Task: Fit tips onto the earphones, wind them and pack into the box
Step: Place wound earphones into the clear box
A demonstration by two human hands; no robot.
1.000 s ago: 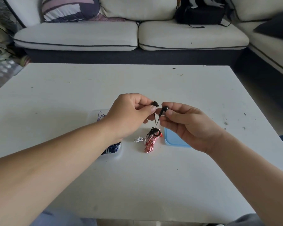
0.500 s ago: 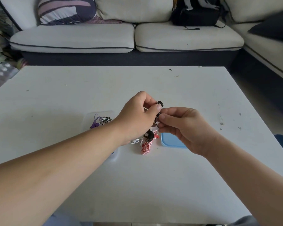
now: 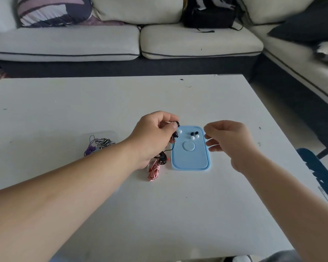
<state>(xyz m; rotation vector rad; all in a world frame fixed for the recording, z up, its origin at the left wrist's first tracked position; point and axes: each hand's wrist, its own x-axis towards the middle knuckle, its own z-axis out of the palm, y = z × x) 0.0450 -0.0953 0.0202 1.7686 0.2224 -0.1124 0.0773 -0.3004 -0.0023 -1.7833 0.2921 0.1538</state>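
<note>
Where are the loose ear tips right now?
In the head view, the ear tips lie at the far end of the blue lid, between the left hand, gripping the black earphones, and the right hand.

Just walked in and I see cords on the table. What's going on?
A person's left hand pinches black earphones beside a blue lid where small black and white tips lie, not yet fitted. The right hand hovers open at the lid's right edge. A wound red-and-white cord lies on the table; a clear box holds more.
</note>
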